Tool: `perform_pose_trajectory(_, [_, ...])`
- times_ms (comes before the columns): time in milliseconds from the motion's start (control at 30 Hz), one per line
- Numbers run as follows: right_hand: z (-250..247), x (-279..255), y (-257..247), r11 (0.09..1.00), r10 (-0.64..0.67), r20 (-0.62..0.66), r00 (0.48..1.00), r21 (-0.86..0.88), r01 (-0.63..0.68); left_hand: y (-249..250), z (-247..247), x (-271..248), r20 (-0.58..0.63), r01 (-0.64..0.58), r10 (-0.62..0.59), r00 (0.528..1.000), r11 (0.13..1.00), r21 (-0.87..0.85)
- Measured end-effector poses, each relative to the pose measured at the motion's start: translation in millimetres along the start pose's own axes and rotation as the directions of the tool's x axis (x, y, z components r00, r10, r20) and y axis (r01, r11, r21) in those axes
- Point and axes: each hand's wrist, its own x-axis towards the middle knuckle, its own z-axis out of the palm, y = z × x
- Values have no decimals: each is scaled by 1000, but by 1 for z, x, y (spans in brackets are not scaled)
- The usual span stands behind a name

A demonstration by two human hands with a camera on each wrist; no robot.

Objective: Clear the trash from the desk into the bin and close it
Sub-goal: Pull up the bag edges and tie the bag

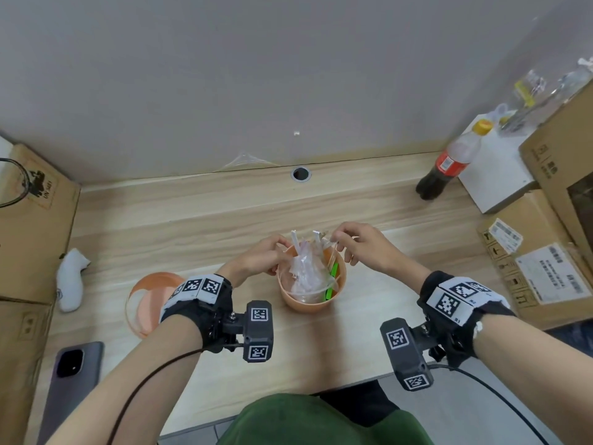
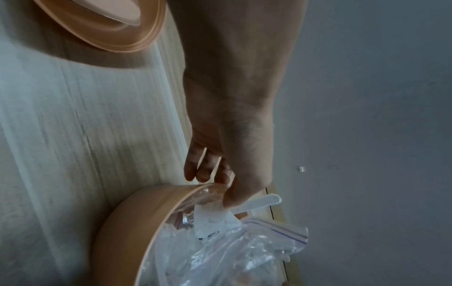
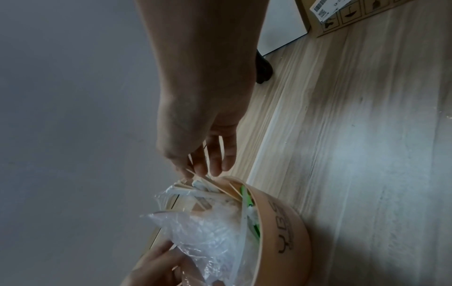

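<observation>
A small orange bin (image 1: 313, 301) stands on the wooden desk (image 1: 192, 213), stuffed with a crumpled clear plastic bag (image 1: 303, 268), white strips, thin wooden sticks (image 1: 332, 252) and a green item (image 1: 332, 277). Its orange lid (image 1: 150, 297) lies on the desk to the left, off the bin. My left hand (image 1: 282, 248) pinches the clear plastic (image 2: 232, 251) at the bin's left rim (image 2: 127, 222), thumb inside and fingers (image 2: 195, 172) outside. My right hand (image 1: 340, 240) pinches the tops of the sticks (image 3: 208, 183) above the bin's far right rim (image 3: 281, 232).
A cola bottle (image 1: 449, 165) stands at the back right by a white box and cardboard boxes (image 1: 539, 261). More cardboard boxes (image 1: 32, 220) line the left edge, with a white controller (image 1: 72, 281) and a phone (image 1: 70, 390) beside them. A cable hole (image 1: 300, 174) sits by the wall.
</observation>
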Motion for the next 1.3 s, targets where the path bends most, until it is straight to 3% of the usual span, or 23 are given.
perform_pose_trajectory(267, [3,10,5,998,27,78,997,50,-31,-4,5,1,-44,-20,22,999,999,35])
perform_pose_trajectory(433, [10,19,3,999,24,136,990,-49,-17,-4,9,1,-79,-24,30,996,996,86])
perform_pose_trajectory(867, [15,22,0,988,19,125,992,-155,1,-11,11,3,-65,-25,31,997,996,89])
perform_pose_trajectory(967, [13,18,1,986,-18,114,993,-164,37,-4,5,3,-74,-119,126,989,988,94])
perform_pose_trajectory(1067, [9,10,9,999,17,58,998,47,-20,18,1,3,-167,-279,286,944,958,64])
perform_pose_trajectory(1133, [7,7,13,994,37,-3,999,103,-36,33,3,8,-78,-331,340,937,937,111])
perform_pose_trajectory(1233, [4,6,12,1000,-16,-8,1000,14,16,45,11,17,126,-381,362,924,904,194])
perform_pose_trajectory(1300, [2,8,12,997,-58,-1,998,-60,58,43,11,21,120,-405,389,913,896,181])
